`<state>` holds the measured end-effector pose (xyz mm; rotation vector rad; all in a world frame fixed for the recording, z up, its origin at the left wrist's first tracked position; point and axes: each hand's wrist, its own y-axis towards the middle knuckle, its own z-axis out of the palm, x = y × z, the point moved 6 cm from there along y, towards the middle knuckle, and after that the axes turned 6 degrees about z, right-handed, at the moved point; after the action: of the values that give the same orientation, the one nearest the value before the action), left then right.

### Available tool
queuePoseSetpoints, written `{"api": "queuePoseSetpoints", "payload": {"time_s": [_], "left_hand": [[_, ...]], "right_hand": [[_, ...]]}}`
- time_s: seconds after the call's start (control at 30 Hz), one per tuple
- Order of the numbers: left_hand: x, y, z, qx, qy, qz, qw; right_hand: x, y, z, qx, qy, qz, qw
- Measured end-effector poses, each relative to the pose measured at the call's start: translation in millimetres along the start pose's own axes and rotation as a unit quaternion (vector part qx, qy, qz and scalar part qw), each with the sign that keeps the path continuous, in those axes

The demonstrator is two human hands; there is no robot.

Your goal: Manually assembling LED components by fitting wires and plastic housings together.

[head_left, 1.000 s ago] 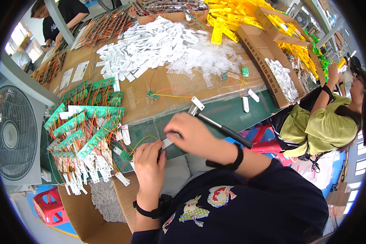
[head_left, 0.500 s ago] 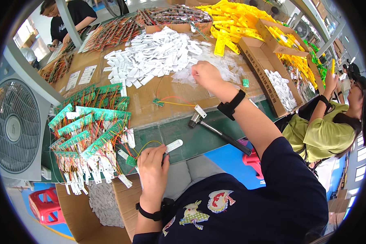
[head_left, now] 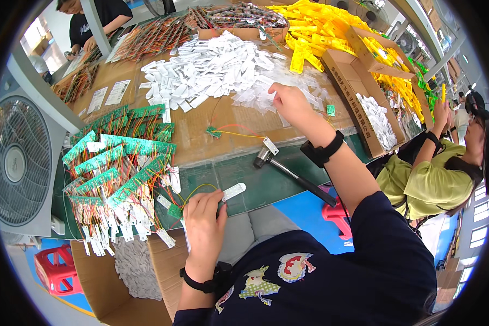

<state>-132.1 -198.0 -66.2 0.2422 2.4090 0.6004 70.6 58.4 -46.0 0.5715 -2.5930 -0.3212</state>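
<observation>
My left hand (head_left: pixel 205 218) is closed at the table's front edge on a white plastic strip (head_left: pixel 234 192), whose rounded end sticks out past the fingertips. Beside it, a small green circuit board (head_left: pixel 175 211) trails a yellow wire toward the hand. My right hand (head_left: pixel 296 107) is raised over thin clear plastic pieces (head_left: pixel 250 99), its fingers bent together; whatever is between them is too small to make out. A white perforated piece (head_left: pixel 270 145) is wired to another small green board (head_left: pixel 213 132), between my hands. Just below it lies a hammer (head_left: pixel 296 176) with a black grip.
White plastic pieces (head_left: pixel 201 73) are heaped mid-table, with yellow parts (head_left: pixel 315 32) behind. Wired green boards (head_left: pixel 122 146) are stacked left, near a fan (head_left: pixel 19 160). A cardboard box (head_left: pixel 358 111) stands right. Co-workers sit at far left and right; an open carton (head_left: pixel 100 282) stands below.
My right hand has shifted slightly right and nearer to me over the clear pieces. My left hand stays on the white plastic strip. The view has tilted a little.
</observation>
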Motion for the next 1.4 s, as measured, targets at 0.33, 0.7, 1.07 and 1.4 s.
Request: {"api": "queuePoseSetpoints", "payload": {"time_s": [0.33, 0.7, 1.07, 1.4], "left_hand": [[-1, 0, 0, 0.004, 0.004, 0.000, 1.000], [5, -4, -1, 0.003, -0.007, -0.010, 1.000], [7, -5, 2, 0.010, -0.023, -0.030, 0.999], [7, -6, 3, 0.000, -0.019, -0.027, 0.999]], "right_hand": [[-8, 11, 18, 0.050, -0.105, 0.127, 0.985], [99, -68, 0, 0.167, 0.321, 0.034, 0.932], [120, -155, 20, 0.025, 0.192, -0.159, 0.968], [138, -158, 29, 0.024, 0.109, -0.080, 0.990]]}}
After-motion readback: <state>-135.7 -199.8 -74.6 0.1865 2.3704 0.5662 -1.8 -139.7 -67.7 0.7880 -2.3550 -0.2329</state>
